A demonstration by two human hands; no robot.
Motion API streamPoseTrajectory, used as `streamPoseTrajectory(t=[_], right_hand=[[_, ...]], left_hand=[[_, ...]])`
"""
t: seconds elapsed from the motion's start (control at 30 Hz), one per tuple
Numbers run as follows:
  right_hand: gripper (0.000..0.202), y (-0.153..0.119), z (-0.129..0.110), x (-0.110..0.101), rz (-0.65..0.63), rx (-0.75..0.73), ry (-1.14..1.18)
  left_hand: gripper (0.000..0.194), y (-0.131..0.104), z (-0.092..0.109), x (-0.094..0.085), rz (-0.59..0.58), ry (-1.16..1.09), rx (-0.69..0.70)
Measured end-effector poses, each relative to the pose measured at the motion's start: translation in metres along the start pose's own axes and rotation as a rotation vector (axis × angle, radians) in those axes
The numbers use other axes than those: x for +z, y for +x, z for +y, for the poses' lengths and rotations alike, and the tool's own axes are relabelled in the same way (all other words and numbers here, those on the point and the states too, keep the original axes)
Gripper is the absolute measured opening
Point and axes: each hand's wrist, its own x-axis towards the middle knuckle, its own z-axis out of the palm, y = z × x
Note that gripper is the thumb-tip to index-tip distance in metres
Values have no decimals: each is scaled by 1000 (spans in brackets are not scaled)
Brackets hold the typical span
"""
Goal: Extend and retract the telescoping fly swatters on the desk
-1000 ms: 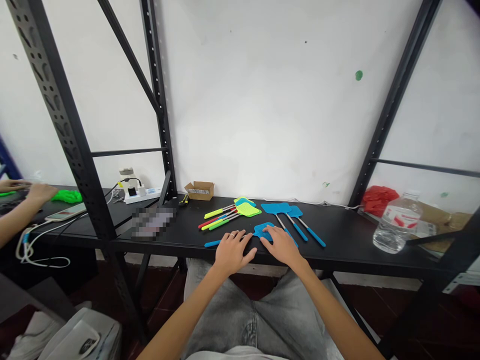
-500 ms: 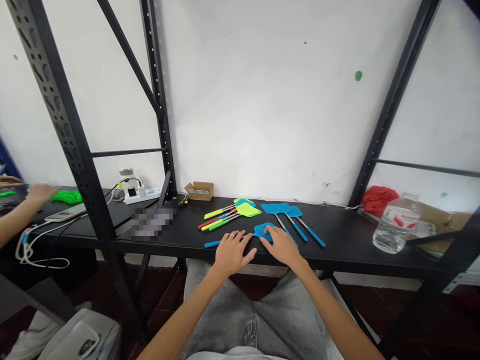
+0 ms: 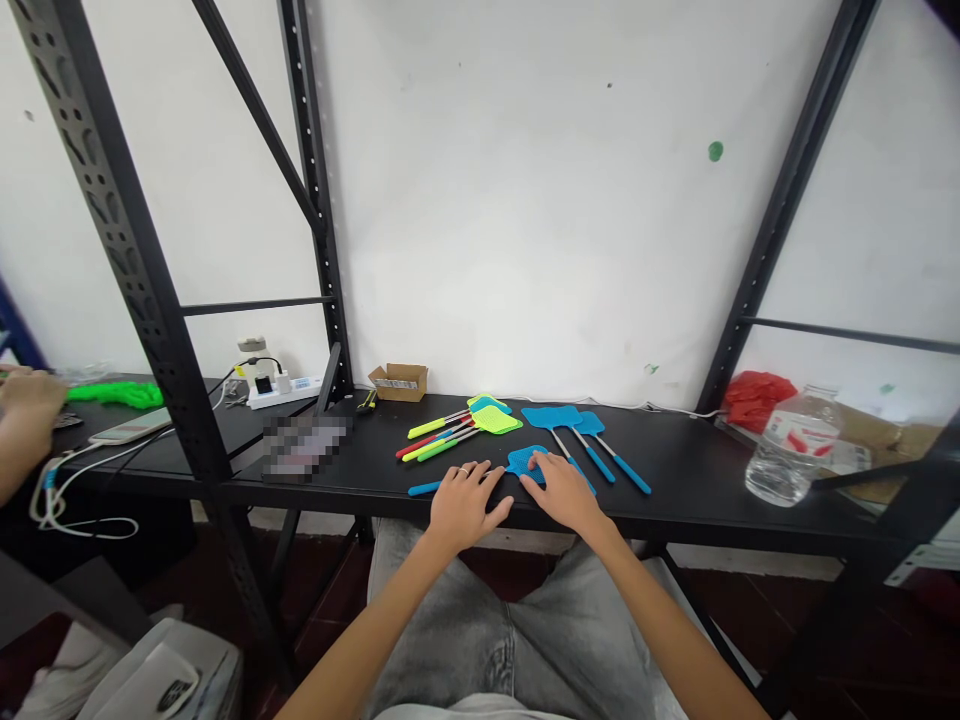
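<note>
A blue fly swatter [image 3: 520, 461] lies crosswise near the table's front edge, its head to the right and its blue grip to the left. My left hand [image 3: 463, 505] rests flat over its shaft, fingers spread, hiding part of it. On the right side of the head lie the fingertips of my right hand [image 3: 564, 490], which is also open. Behind my left hand is a bunch of fly swatters [image 3: 498, 420] with yellow-green, red, blue and green grips. Several blue fly swatters [image 3: 551, 418] lie fanned out behind my right hand, one grip partly covered by it.
A small cardboard box [image 3: 399, 382] stands by the wall. To the right are a large water bottle [image 3: 793, 450] and a red plastic bag [image 3: 757, 400]. Black rack posts [image 3: 139, 260] frame the table [image 3: 697, 470]. A co-worker's hand [image 3: 30, 405] is at far left, near bright green material [image 3: 120, 393].
Both my hands and the fly swatters stay where they were. At far left, the co-worker's hand has moved left, away from the green material.
</note>
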Motion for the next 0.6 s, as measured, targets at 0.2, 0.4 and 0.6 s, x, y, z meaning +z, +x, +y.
streamPoseTrajectory(t=[0.2, 0.4, 0.6], right_hand=[[22, 0, 0, 0, -1, 2, -10], [21, 0, -1, -2, -7, 5, -6], [21, 0, -1, -1, -8, 1, -2]], left_hand=[[49, 0, 0, -1, 12, -6, 0], [48, 0, 0, -1, 17, -14, 1], [49, 0, 1, -1, 1, -8, 0]])
